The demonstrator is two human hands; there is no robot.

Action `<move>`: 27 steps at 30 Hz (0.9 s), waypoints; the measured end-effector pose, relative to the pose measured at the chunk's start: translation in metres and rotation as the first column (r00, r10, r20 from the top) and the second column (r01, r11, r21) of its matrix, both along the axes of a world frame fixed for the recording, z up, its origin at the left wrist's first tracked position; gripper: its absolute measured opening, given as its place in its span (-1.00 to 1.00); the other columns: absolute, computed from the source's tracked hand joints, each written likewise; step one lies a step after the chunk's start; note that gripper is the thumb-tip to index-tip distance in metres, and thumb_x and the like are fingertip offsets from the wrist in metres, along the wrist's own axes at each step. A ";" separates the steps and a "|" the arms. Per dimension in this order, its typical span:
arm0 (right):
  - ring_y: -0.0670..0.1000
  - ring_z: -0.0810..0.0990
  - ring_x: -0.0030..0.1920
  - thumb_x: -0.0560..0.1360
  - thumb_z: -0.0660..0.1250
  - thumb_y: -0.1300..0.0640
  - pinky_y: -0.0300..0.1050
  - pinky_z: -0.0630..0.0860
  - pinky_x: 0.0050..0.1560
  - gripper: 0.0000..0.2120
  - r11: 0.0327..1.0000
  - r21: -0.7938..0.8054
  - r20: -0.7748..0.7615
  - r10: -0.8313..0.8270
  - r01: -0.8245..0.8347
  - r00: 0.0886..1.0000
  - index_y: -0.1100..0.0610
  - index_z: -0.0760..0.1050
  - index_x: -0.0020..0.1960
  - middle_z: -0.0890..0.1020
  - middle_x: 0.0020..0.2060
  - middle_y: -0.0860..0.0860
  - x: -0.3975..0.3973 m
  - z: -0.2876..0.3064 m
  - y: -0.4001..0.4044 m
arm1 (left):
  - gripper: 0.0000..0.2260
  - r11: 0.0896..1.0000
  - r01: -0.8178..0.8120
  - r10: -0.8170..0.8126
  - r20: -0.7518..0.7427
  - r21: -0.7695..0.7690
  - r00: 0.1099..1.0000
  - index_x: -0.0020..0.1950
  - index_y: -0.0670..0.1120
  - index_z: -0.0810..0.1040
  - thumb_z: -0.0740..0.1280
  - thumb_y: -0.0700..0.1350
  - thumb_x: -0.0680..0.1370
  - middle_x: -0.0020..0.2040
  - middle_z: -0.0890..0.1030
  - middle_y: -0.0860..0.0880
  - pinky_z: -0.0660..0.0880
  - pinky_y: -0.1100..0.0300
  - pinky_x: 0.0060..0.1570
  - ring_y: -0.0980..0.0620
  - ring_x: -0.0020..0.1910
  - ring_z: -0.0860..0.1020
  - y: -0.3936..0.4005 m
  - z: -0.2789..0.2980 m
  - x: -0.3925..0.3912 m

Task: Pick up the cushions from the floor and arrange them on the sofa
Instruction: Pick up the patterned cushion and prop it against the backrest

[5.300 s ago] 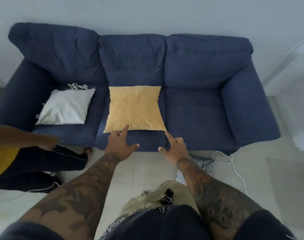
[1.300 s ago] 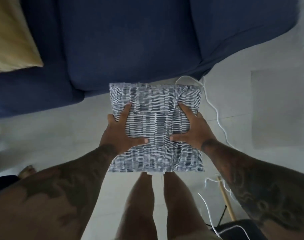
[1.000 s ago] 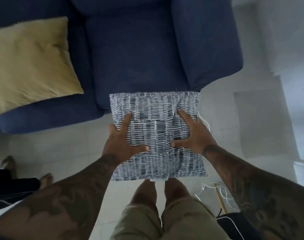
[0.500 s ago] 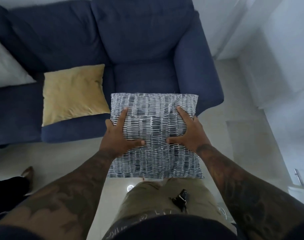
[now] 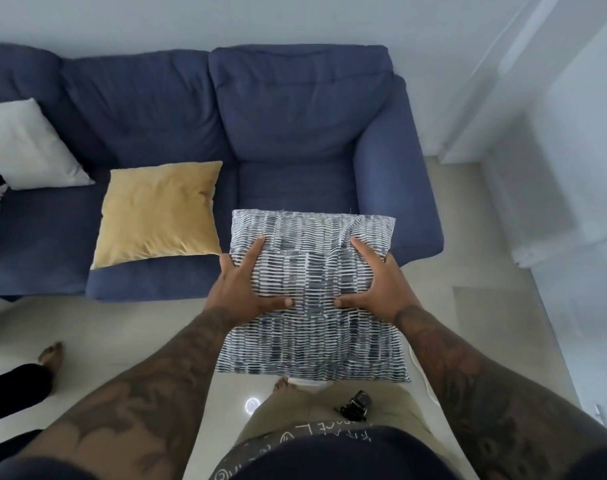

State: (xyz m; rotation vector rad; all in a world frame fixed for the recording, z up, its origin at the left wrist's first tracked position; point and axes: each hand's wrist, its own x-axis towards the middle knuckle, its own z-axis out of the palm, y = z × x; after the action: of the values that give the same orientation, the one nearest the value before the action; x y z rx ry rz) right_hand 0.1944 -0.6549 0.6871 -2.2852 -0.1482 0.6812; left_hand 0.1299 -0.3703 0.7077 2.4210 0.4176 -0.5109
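Note:
I hold a blue-and-white patterned cushion (image 5: 312, 327) flat in the air, in front of the right seat of the navy sofa (image 5: 295, 133). My left hand (image 5: 246, 289) grips its left side and my right hand (image 5: 378, 285) grips its right side, thumbs on top. The cushion's far edge overlaps the sofa's front edge. A yellow cushion (image 5: 160, 213) lies flat on the middle seat. A white cushion (image 5: 28, 147) leans at the left end of the sofa.
Another person's bare foot (image 5: 51, 356) and dark trouser leg are on the pale tiled floor at the left. A white cable (image 5: 421, 372) runs on the floor by my right arm. White walls and a corner stand to the right of the sofa arm.
I lifted the patterned cushion off the floor and stood up with it. The view rose and the cushion moved toward the right seat. Both hands kept their grip.

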 end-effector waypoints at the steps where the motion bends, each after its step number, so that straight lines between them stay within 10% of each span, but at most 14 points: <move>1: 0.22 0.31 0.57 0.17 0.58 -0.49 0.23 0.32 0.54 0.21 1.000 0.001 -0.008 0.007 -0.007 1.000 -0.35 0.00 0.64 0.24 0.62 0.05 0.009 -0.001 -0.005 | 0.18 1.000 -0.004 0.004 -0.002 -0.001 1.000 0.59 0.45 -0.11 0.55 0.48 0.16 0.56 0.07 -0.12 0.45 -0.21 0.36 -0.33 0.47 0.39 -0.006 0.000 0.008; 27: 0.09 0.33 0.54 0.09 0.68 -0.39 0.02 0.30 0.52 0.27 0.986 0.038 0.049 0.160 -0.162 0.986 -0.32 0.11 0.64 0.32 0.53 0.04 0.188 -0.001 0.017 | 0.17 0.983 -0.183 0.183 0.008 -0.027 0.983 0.55 0.52 -0.13 0.53 0.53 0.13 0.52 0.11 -0.12 0.53 -0.18 0.31 -0.34 0.42 0.43 0.004 -0.008 0.136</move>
State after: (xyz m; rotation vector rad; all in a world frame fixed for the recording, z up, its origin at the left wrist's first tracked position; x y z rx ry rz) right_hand 0.3826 -0.6382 0.6857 -2.2666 -0.3684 0.7018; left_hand 0.2660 -0.3661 0.6993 2.3307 0.6183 -0.4198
